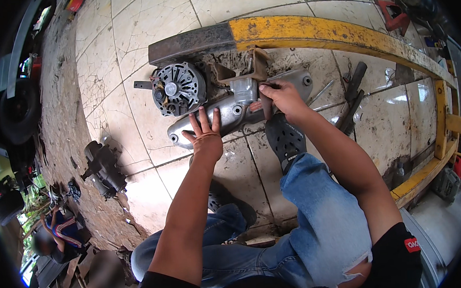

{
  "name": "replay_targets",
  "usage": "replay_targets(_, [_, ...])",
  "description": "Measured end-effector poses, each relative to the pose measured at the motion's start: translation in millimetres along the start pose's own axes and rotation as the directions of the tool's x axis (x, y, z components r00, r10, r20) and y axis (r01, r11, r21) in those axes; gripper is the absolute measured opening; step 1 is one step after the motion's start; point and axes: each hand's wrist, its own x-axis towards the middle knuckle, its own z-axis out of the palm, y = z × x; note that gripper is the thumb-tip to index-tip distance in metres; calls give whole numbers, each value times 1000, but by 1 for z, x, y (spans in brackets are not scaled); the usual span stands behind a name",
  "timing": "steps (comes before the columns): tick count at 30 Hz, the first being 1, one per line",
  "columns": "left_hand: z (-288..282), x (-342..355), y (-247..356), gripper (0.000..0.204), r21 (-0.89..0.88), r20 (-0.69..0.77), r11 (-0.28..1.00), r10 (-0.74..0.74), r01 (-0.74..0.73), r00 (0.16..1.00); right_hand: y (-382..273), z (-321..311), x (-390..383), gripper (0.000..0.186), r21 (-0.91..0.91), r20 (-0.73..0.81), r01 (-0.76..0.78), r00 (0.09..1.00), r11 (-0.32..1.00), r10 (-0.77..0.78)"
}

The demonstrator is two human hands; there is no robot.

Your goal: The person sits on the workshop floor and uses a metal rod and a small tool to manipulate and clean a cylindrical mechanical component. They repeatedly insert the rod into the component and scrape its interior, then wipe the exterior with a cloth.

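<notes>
A long silver metal cover [239, 110] lies angled across the tiles, with a raised neck at its middle. My left hand [204, 132] rests on its left part, fingers spread apart. My right hand [283, 96] is closed on a thin brownish strip [266, 106], perhaps abrasive paper, against the cover beside the neck. Just above my left hand sits a round alternator [177, 88]. A rusty brown bracket [257, 63] stands behind the neck. My shoe [285, 140] is just below my right hand.
A yellow-and-black steel beam [308, 31] crosses behind the parts, joining a yellow frame [440, 126] at right. Dark tools [356, 83] and a thin rod [322, 93] lie to the right. A dark casting [105, 170] lies at left. Another person [62, 233] is at the lower left.
</notes>
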Motion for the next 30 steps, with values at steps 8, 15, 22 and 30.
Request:
replay_targets(8, [-1, 0, 0, 93, -9, 5, 1000, 4, -4, 1000, 21, 5, 18, 26, -77, -82, 105, 990, 992, -111])
replay_targets(15, [-2, -1, 0, 93, -5, 25, 1000, -1, 1, 1000, 17, -2, 23, 23, -246, -23, 124, 991, 961, -134])
replay_targets(22, [-3, 1, 2, 92, -11, 13, 1000, 7, -7, 1000, 13, -12, 26, 24, -406, 81, 203, 979, 891, -187])
replay_targets(30, [-4, 0, 1, 90, 4, 49, 1000, -1, 1, 999, -1, -13, 13, 27, -561, 201, 288, 957, 776, -210])
